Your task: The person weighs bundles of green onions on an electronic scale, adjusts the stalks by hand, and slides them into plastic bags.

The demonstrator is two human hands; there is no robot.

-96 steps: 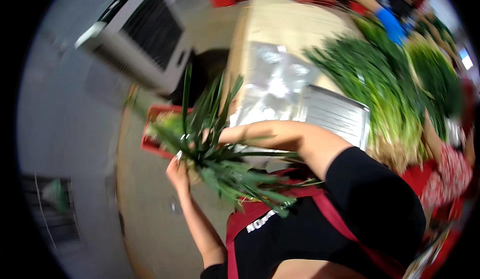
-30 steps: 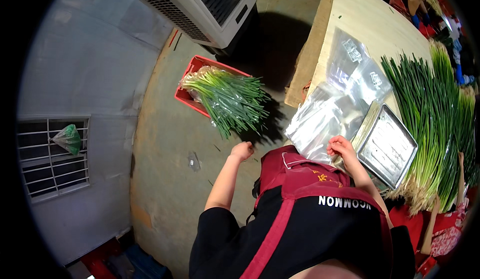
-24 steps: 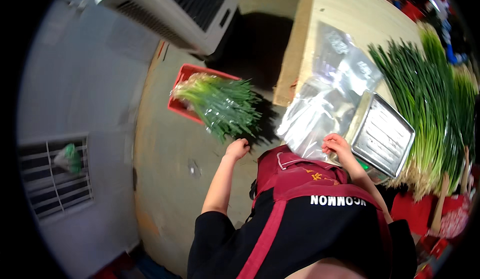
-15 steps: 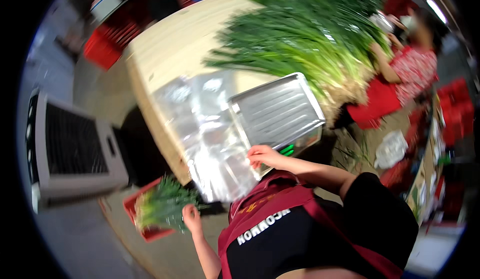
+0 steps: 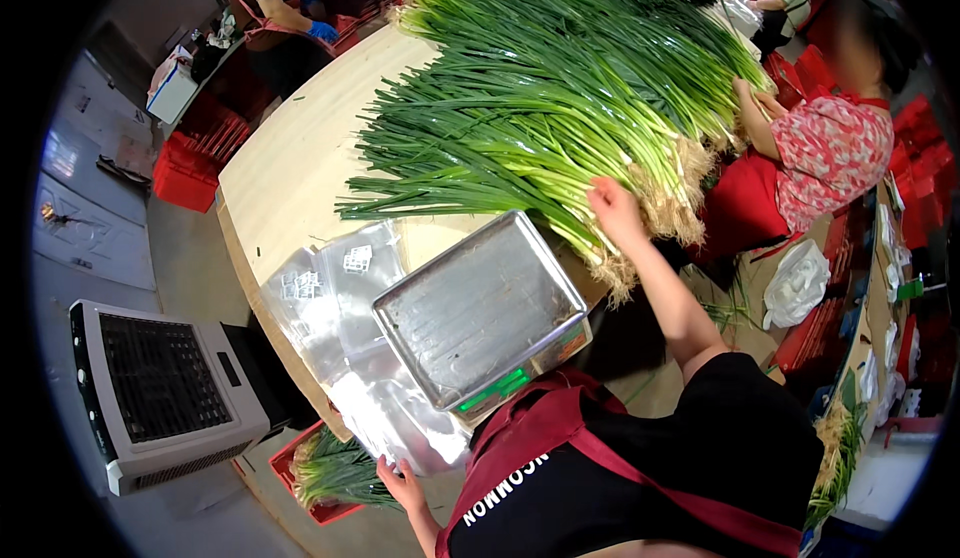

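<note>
Scallion pile lies crosswise, right hand at the pale end, left hand well away

Wooden table [image 5: 300, 148]: carries nearly everything; left edge slants down toward a white air cooler [image 5: 165, 378] on the floor.

Scallion pile [image 5: 540, 108]: covers the far and right parts of the table. Long axis of the near stalks runs left to right: dark green tips toward the left edge, pale stems and roots toward the right edge, some roots hanging past it. Seen from the person, the pile lies ahead and to the right, beyond the scale.

Co-worker [image 5: 825, 158]: at the right edge, a hand near the root side too.

Scale [image 5: 480, 308]: near edge, between person and pile; metal pan tilted in view, nothing on it.

Clear plastic bags [image 5: 340, 308]: flat, left of the scale, reaching the near left corner.

Red crate [image 5: 340, 513]: on the floor below that corner, holding a scallion bundle [image 5: 345, 468].

Right hand [image 5: 617, 210]: clearly the nearer one, at the pale stems just above the roots, arm roughly across the stalks. Fingers bent; cannot tell whether they grip any.

Left hand [image 5: 402, 483]: by the bags' near end, fingers loose and parted, nothing visibly held; contact with plastic unclear.
</note>
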